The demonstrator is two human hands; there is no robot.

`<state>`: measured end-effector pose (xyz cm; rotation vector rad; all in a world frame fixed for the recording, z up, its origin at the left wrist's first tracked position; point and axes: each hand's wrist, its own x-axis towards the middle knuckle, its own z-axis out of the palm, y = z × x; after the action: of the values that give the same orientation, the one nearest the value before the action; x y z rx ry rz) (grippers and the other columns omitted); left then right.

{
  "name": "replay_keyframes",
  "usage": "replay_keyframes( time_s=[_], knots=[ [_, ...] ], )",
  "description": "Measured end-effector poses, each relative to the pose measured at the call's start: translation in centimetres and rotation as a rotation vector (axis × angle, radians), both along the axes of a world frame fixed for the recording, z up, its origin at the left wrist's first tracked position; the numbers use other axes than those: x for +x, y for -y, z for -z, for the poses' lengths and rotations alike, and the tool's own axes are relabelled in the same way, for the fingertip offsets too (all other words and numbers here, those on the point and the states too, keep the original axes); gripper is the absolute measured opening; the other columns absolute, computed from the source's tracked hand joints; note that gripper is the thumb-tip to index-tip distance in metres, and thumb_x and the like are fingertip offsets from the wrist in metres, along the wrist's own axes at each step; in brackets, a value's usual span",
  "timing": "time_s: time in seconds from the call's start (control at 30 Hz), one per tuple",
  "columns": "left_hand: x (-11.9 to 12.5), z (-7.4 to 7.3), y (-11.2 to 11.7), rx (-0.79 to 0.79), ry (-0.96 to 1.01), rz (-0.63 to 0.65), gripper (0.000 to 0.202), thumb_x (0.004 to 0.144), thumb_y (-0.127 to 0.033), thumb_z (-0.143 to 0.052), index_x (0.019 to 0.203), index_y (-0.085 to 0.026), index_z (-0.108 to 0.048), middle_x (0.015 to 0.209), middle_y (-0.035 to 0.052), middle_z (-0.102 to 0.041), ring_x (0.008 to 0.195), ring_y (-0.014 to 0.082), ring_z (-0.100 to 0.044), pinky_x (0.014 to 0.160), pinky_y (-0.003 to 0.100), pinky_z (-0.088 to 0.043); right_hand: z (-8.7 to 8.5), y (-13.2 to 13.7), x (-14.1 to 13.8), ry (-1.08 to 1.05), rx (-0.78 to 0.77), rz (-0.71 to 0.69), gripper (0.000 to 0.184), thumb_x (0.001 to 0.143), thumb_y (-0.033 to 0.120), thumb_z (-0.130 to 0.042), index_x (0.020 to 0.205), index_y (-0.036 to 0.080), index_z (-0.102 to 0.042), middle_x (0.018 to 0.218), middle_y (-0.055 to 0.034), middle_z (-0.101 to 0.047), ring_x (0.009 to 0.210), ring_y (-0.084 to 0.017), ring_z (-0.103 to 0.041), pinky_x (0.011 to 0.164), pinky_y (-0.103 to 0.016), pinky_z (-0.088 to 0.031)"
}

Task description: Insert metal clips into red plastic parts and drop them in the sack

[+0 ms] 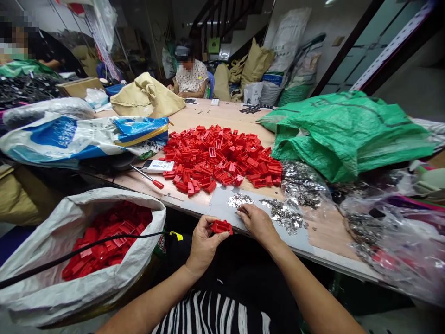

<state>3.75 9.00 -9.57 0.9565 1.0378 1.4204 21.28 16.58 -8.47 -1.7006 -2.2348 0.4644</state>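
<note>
My left hand [204,244] grips a red plastic part [221,227] by its near end, just above the table's front edge. My right hand [259,225] rests on a grey board [222,211], its fingertips pinched together beside a scatter of small silver metal pieces [239,200]. Whether those fingers hold a piece is too small to tell. A large heap of similar red plastic parts [219,155] lies on the wooden table [222,113] beyond my hands. More silver pieces [283,215] spread to the right of my right hand. Close on my left, an open white woven sack [139,204] holds more red parts.
A black cable crosses the white sack. A red-handled screwdriver [148,176] lies by the heap. A green woven sack [347,137], a clear bag of metal pieces [378,232] and a blue-and-white bag [69,139] crowd the table. A seated person [187,76] works at the far end.
</note>
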Motion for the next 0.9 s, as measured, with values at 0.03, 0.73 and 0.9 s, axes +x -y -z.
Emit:
replay_keyframes(
  time_s=[0.03,0.73,0.9],
  knots=[
    [-0.2,0.1,0.0,0.011,-0.047,-0.012,0.029,0.069,-0.021,-0.076,0.090,-0.017,-0.055,0.085,-0.0002,-0.065,0.079,0.0138,-0.064,0.078,0.027,-0.050,0.1,-0.3,-0.3,0.024,-0.003,0.000,0.008,0.087,0.018,-0.053,0.092,0.019,-0.059,0.096,-0.0063,-0.063,0.088,-0.021,-0.058,0.075,-0.030,-0.040],
    [-0.6,1.4,0.1,0.091,-0.325,-0.087,0.026,0.073,-0.025,-0.074,0.092,-0.018,-0.058,0.089,0.0035,-0.065,0.082,0.0171,-0.063,0.080,0.031,-0.051,-0.5,-0.9,-0.9,0.061,-0.020,0.012,0.005,0.085,0.015,-0.054,0.085,0.021,-0.053,0.085,-0.0027,-0.061,0.078,-0.018,-0.057,0.067,-0.027,-0.037],
    [-0.5,1.5,-0.2,0.101,-0.334,-0.121,0.028,0.072,-0.027,-0.075,0.092,-0.018,-0.058,0.087,0.0029,-0.065,0.081,0.0169,-0.063,0.078,0.031,-0.051,0.1,-0.4,-0.4,-0.391,-0.073,0.056,0.012,0.083,0.031,-0.055,0.090,0.021,-0.055,0.083,-0.0019,-0.062,0.076,-0.019,-0.057,0.068,-0.029,-0.041]
  ],
)
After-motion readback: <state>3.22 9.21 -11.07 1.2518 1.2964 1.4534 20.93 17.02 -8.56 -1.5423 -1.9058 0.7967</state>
